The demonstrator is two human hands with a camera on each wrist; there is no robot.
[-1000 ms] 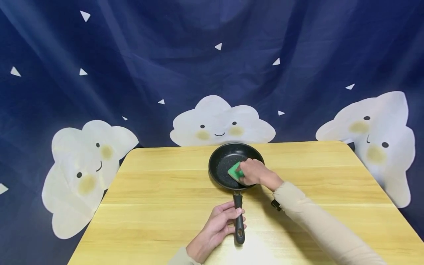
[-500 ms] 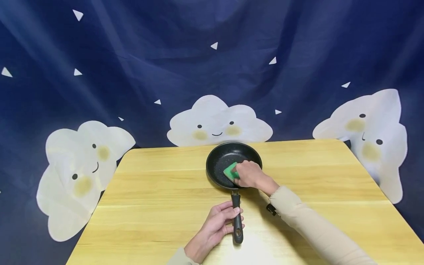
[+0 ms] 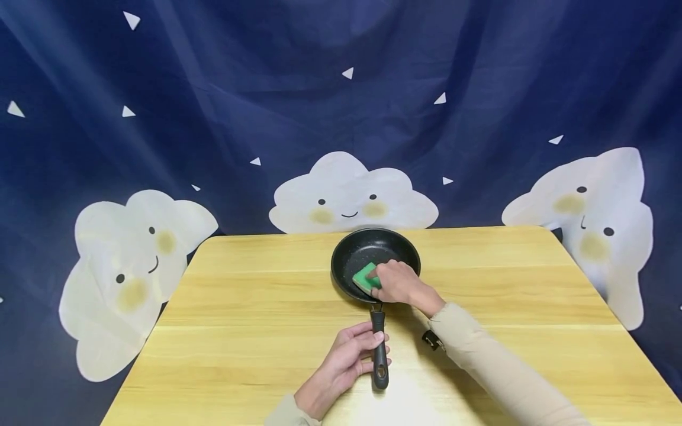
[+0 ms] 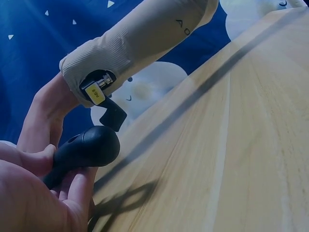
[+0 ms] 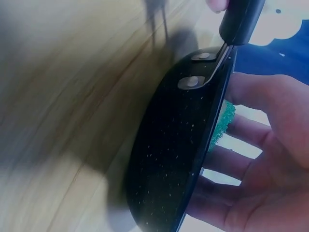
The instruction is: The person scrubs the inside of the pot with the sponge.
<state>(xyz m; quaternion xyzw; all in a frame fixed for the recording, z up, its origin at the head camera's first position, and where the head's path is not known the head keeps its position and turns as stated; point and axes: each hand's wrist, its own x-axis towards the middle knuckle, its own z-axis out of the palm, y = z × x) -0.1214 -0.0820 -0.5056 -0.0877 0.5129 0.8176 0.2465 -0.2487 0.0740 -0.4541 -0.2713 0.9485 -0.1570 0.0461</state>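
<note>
A black frying pan with a speckled coating sits near the table's back edge, its handle pointing toward me. My left hand grips that handle, thumb on top and fingers curled beneath; the left wrist view shows the rounded handle end poking out of the grip. Inside the pan, my right hand holds a green scouring sponge against the lower part of the inner surface. From the right wrist view, the pan's side hides most of the sponge and the fingertips.
The pale wooden table spreads out to both sides of the pan. Behind it hangs a dark blue curtain printed with white clouds and triangles. A small black device is worn at the right wrist.
My right hand has slid the sponge a little to the left and down within the pan. The left hand keeps its grip on the handle. The whole view has shifted slightly.
</note>
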